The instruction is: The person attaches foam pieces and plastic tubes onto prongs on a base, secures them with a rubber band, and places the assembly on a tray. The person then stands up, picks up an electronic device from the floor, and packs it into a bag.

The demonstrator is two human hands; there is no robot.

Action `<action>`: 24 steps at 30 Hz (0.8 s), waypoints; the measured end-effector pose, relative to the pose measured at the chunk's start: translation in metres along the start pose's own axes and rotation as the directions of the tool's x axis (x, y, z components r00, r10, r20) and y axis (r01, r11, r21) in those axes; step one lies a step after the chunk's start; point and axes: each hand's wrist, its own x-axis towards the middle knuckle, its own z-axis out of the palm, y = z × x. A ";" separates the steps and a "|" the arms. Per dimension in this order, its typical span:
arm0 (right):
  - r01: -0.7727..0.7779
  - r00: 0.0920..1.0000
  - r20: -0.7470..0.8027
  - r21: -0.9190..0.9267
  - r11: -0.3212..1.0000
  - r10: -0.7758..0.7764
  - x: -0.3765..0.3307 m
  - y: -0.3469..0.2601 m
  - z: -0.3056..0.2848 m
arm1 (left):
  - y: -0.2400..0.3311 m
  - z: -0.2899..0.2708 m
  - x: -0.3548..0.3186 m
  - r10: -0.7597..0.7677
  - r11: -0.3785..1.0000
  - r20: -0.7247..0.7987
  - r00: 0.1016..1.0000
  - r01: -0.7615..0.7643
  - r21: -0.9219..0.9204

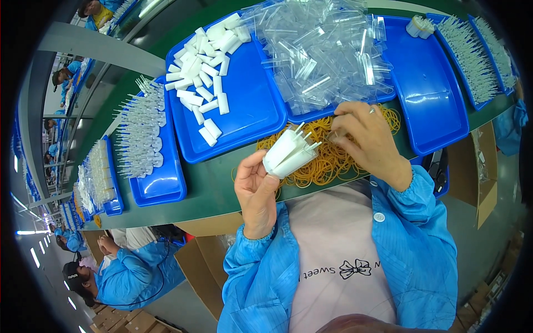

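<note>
My left hand [257, 194] is closed around the base of a bundle of white plastic tubes [288, 154]. Thin white stems stick out at the bundle's upper right end, and it is tilted that way. To the right of it my right hand [367, 139] hovers with curled fingers, thumb and fingertips close together. Whatever lies between those fingertips is too small to make out. Beneath both hands a pile of yellow-brown rubber bands [316, 173] spreads along the table's near side.
A blue tray [244, 130] holds short white cylinders. Beyond the rubber bands lies a heap of clear plastic sleeves [327, 61]. Another blue tray [436, 119] has a small white bundle [420, 26]. Trays of thin-stemmed white pieces [141, 133] flank these. A co-worker [130, 272] sits at the left.
</note>
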 end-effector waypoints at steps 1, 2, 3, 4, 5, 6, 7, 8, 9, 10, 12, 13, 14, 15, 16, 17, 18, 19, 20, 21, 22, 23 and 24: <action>-0.002 1.000 0.000 0.000 1.000 0.002 0.000 0.001 -0.002 | 0.000 0.000 0.000 -0.003 1.000 0.006 1.000 0.003 -0.004; -0.048 0.997 -0.047 0.137 0.989 0.055 0.001 0.002 -0.003 | -0.001 0.000 0.000 -0.005 1.000 0.007 1.000 0.005 -0.004; -0.086 0.990 -0.086 0.275 0.958 0.114 0.001 0.004 -0.004 | -0.002 0.000 0.000 0.002 1.000 0.017 1.000 -0.002 -0.004; -0.088 0.990 -0.086 0.276 0.957 0.115 0.001 0.004 -0.006 | -0.002 0.000 0.000 0.008 1.000 0.027 1.000 -0.008 -0.004; -0.151 0.980 -0.067 0.350 0.924 0.185 0.001 0.005 -0.009 | -0.003 0.000 0.000 0.007 1.000 0.027 1.000 -0.007 -0.003; -0.211 0.967 -0.043 0.422 0.882 0.252 0.001 0.006 -0.010 | -0.003 0.000 0.000 0.000 1.000 0.050 0.999 0.000 -0.004; -0.212 0.966 -0.044 0.422 0.881 0.253 0.001 0.006 -0.009 | -0.003 0.000 0.000 -0.007 1.000 0.073 0.997 0.007 -0.006; -0.230 0.954 -0.087 0.403 0.886 0.287 0.001 0.007 -0.007 | -0.004 0.000 -0.001 -0.007 1.000 0.073 0.997 0.007 -0.005; -0.250 0.939 -0.130 0.383 0.890 0.320 0.000 0.007 -0.005 | -0.005 0.002 -0.003 0.014 1.000 0.102 0.995 -0.016 0.018; -0.250 0.938 -0.130 0.382 0.889 0.320 -0.002 0.009 -0.004 | -0.005 0.003 -0.004 0.034 0.998 0.130 0.991 -0.039 0.040; -0.277 0.925 -0.193 0.249 0.928 0.328 -0.010 0.014 -0.003 | -0.004 0.009 -0.006 0.034 0.996 0.136 0.990 -0.045 0.078; -0.277 0.925 -0.192 0.250 0.928 0.328 -0.010 0.012 -0.003 | -0.005 0.010 -0.007 0.076 0.975 0.158 0.985 -0.106 0.193; -0.270 0.886 -0.196 0.519 0.811 0.421 -0.009 0.009 -0.002 | -0.005 0.011 -0.008 0.114 0.938 0.185 0.976 -0.167 0.303; -0.228 0.844 -0.171 0.744 0.628 0.509 -0.009 0.006 -0.003 | -0.002 0.014 -0.009 0.141 0.908 0.177 0.974 -0.199 0.369; -0.229 0.843 -0.171 0.745 0.627 0.510 -0.009 0.004 -0.008 | -0.003 0.014 -0.010 0.140 0.908 0.177 0.974 -0.198 0.369; -0.229 0.854 -0.042 0.865 0.447 0.518 -0.009 0.001 -0.017 | -0.004 0.013 -0.012 0.189 0.877 0.197 0.962 -0.256 0.406; -0.232 0.864 0.085 0.942 0.244 0.496 -0.008 -0.001 -0.023 | -0.005 0.013 -0.012 0.238 0.841 0.220 0.946 -0.314 0.441; -0.231 0.864 0.084 0.942 0.242 0.496 -0.007 -0.005 -0.027 | -0.005 0.013 -0.013 0.237 0.840 0.221 0.946 -0.314 0.443; -0.283 0.877 0.143 0.925 0.253 0.459 -0.008 -0.008 -0.031 | -0.006 0.013 -0.013 0.269 0.822 0.226 0.936 -0.346 0.453; -0.334 0.883 0.201 0.904 0.267 0.424 -0.009 -0.011 -0.034 | -0.006 0.014 -0.014 0.300 0.804 0.232 0.925 -0.376 0.461; -0.334 0.882 0.199 0.904 0.267 0.427 -0.011 -0.012 -0.035 | -0.006 0.014 -0.014 0.297 0.804 0.235 0.925 -0.375 0.461; -0.321 0.903 0.173 0.880 0.351 0.393 -0.013 -0.013 -0.037 | -0.005 0.014 -0.014 0.325 0.786 0.240 0.915 -0.402 0.469; -0.304 0.923 0.150 0.850 0.430 0.356 -0.014 -0.014 -0.038 | -0.005 0.014 -0.015 0.353 0.766 0.244 0.903 -0.428 0.480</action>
